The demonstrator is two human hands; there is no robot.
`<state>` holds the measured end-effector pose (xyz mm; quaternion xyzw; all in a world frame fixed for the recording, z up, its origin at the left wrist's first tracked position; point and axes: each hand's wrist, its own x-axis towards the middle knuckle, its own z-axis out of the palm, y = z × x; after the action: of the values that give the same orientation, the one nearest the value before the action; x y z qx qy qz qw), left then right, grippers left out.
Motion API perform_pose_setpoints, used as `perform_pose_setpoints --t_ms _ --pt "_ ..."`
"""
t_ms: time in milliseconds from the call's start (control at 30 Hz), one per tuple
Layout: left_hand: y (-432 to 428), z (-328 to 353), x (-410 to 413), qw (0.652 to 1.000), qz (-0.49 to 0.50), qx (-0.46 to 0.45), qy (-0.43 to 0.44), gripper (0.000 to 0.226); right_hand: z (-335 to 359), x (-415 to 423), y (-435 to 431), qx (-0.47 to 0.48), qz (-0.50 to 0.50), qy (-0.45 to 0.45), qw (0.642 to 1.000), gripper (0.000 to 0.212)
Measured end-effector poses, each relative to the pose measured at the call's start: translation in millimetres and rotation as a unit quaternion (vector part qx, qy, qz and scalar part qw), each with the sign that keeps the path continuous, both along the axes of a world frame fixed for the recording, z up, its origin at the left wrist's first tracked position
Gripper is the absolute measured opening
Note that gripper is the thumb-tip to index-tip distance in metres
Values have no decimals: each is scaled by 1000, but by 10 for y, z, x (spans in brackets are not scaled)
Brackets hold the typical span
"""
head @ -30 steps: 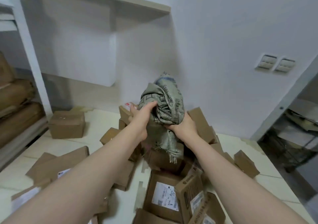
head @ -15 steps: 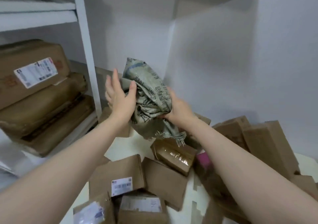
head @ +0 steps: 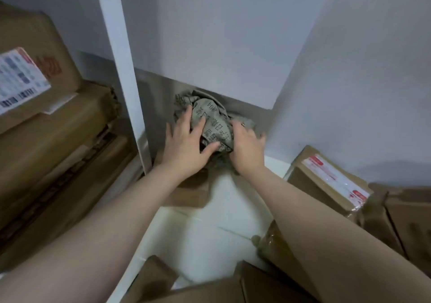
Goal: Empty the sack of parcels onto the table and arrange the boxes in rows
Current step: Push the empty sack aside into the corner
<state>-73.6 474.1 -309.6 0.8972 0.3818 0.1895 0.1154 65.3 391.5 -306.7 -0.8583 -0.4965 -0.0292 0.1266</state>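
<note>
Head view: crumpled grey-green woven sack [head: 210, 118] pressed into white table's [head: 210, 232] far corner, 12 o'clock.
Stacked brown cardboard cartons [head: 46, 153] at 9 o'clock bear a blurred white barcode label [head: 19, 81] and red print; brown box [head: 303, 184] at 3 o'clock has red-and-white tape [head: 333, 179]. Sack's dark characters are illegible. Left hand [head: 186, 149] presses it, fingers spread; right hand [head: 247, 151] clutches it. Half a second ago both held it aloft.
</note>
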Motion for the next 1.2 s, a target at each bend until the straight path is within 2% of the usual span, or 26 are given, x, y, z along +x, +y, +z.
perform_pose_setpoints --t_ms 100,167,333,400,467,567,700,800,900,967,1100,1200 --pt "140 -334 81 999 -14 -6 -34 64 -309 17 272 53 -45 26 997 63" --pt "181 -442 177 1000 -13 -19 1 52 -476 58 414 59 -67 43 995 60" --pt "462 -297 504 976 2 -124 177 41 -764 201 529 -59 -78 76 992 66" --pt "469 -406 453 963 -12 -157 217 42 -869 189 457 -106 -65 74 989 71" --pt "321 -577 334 957 -29 -147 248 45 -914 168 365 -127 -40 94 987 81" --pt "136 -655 257 968 -39 -72 236 49 -826 160 210 -156 -4 132 979 106" --pt "-38 -402 151 980 6 -67 188 60 -618 74 -112 -107 6 91 990 111" --pt "-287 -237 -36 984 24 -74 162 74 -445 -59 -410 -105 1 93 990 104" --pt "-555 -122 -226 987 24 -80 141 74 -236 -213 -695 -119 5 86 989 91" --pt "-768 -36 -313 987 19 -97 127 64 -68 -352 -884 -130 15 76 988 77" --pt "-1249 165 -365 991 18 -116 71 26 274 -573 -1340 -124 10 76 989 40" --pt "-1632 360 -334 992 11 -101 73 25 485 -577 -1805 -98 -46 65 992 22"
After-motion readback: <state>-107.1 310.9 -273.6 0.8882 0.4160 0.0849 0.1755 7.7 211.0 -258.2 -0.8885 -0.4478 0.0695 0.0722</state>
